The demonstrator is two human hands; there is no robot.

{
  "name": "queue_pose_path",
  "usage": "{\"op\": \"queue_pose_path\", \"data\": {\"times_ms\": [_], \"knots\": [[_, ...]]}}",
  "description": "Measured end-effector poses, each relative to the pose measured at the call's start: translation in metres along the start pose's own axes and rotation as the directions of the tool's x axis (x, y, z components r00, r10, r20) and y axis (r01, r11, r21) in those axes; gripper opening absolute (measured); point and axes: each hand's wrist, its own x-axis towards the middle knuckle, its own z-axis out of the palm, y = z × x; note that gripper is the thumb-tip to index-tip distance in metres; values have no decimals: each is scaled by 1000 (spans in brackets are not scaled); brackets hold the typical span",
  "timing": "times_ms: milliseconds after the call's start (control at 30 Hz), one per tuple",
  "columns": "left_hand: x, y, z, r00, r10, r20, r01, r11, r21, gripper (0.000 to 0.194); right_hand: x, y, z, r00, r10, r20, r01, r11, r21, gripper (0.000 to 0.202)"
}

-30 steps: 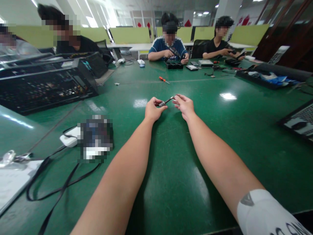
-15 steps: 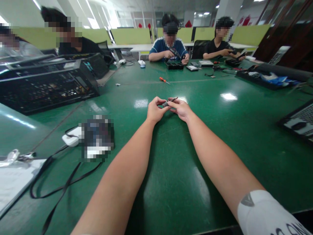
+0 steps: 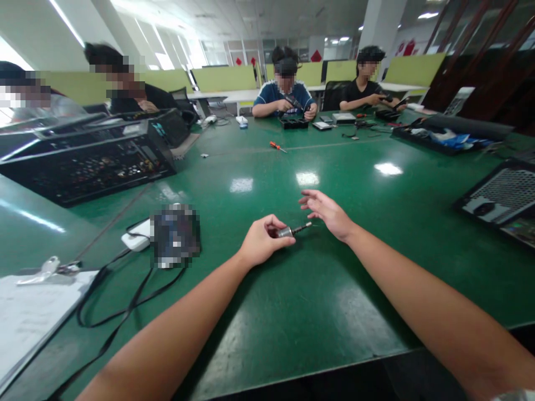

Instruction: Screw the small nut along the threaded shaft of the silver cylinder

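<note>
Between the thumb and fingers of my left hand [image 3: 261,240] is a small silver metal cylinder [image 3: 286,232], like a small motor. A thin dark stem with a pale tip sticks out of it to the right. My left hand is low over the green table [image 3: 276,312], and I cannot tell whether the cylinder touches the surface. My right hand [image 3: 328,214] is held up to the right of the stem's tip, its fingers apart and nothing in them. A gap separates it from the cylinder.
An orange screwdriver [image 3: 277,147] lies farther back. Left are an open black computer case [image 3: 96,161], a white box [image 3: 137,236] with a black strap, and a clipboard [image 3: 45,301]. A metal mesh panel [image 3: 507,192] stands right. Several people sit around the table.
My right hand has let go of the cylinder and opened away to the right. My left hand has come nearer to me, still holding it. The view has tilted up slightly.
</note>
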Motion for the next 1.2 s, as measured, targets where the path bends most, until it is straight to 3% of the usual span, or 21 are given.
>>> {"op": "queue_pose_path", "data": {"times_ms": [133, 200, 300, 433, 600, 800, 1033, 1200], "knots": [[-52, 18, 3, 989, -94, 117, 96, 995, -16, 39, -55, -32, 16, 974, -95, 207, 159, 934, -320, 35], [-61, 22, 3, 988, -80, 132, 80, 997, 8, 38, -70, -41, 24, 950, -169, 264, 277, 846, -455, 26], [-56, 20, 3, 995, -31, 90, 30, 999, 13, 37, -75, -40, 28, 919, -255, 301, 385, 747, -541, 18], [-46, 13, 0, 999, -11, 51, 10, 1000, 23, 36, -71, -27, 21, 917, -242, 318, 386, 742, -548, 30], [-52, 15, -7, 993, 20, 116, -35, 991, 130, 30, -69, -20, 15, 909, -181, 375, 368, 770, -521, 36], [-55, 15, -8, 985, 50, 165, -88, 968, 234, 30, -69, -21, 16, 893, -206, 401, 398, 777, -488, 24], [-56, 14, -8, 981, 76, 179, -118, 965, 236, 28, -73, -21, 20, 890, -223, 399, 409, 777, -479, 15], [-58, 18, -5, 969, 112, 219, -171, 948, 269, 26, -74, -20, 22, 890, -144, 433, 381, 756, -532, 14]]}}
